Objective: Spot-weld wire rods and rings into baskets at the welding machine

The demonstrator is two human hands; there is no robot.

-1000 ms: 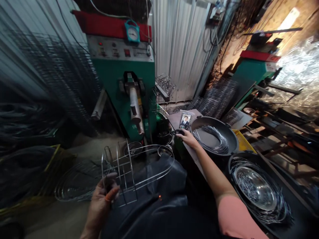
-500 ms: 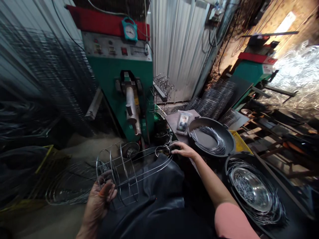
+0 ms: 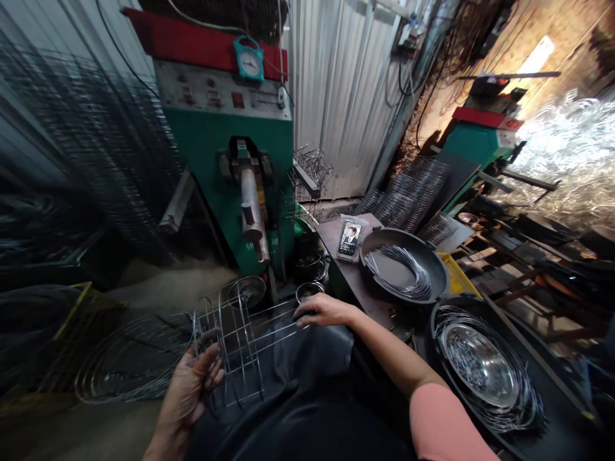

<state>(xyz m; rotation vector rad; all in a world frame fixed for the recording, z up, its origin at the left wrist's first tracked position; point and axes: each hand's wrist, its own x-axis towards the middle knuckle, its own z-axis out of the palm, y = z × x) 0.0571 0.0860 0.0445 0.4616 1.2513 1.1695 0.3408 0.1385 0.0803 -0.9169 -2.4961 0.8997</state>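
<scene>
From the head camera, the person's left hand [image 3: 189, 390] sits at about 7 o'clock, half closed, its fingers curled around the lower rods of a wire frame [image 3: 235, 352]. The frame is a cage of bright rods and rounded hoops, tilted above the dark apron [image 3: 307, 378] on the person's lap, at about 6 o'clock. The right hand [image 3: 319, 310], reaching from a pink sleeve [image 3: 444, 426], lies almost flat with its fingers bent over the frame's long rods at about 5 o'clock; whether it grips them firmly or only rests there, I cannot tell.

Just beyond it, a small steel bowl [image 3: 307, 291] stands near the edge of the bench [image 3: 334, 256]. A black pan [image 3: 403, 269] holding curved wires sits on the bench at about 3 o'clock, and a phone [image 3: 349, 238] in a clear sleeve lies beside it. A second black pan [image 3: 480, 365], with a steel bowl and wire hoops, sits at about 4 o'clock. A green machine [image 3: 225, 141] with a dial gauge [image 3: 248, 62] rises at about 11 o'clock, and loose wire hoops [image 3: 129, 362] lie at about 8 o'clock.

Such a springy frame is best handled with one hand bracing the rods and the other turning it, so that the hoops stay true.
</scene>
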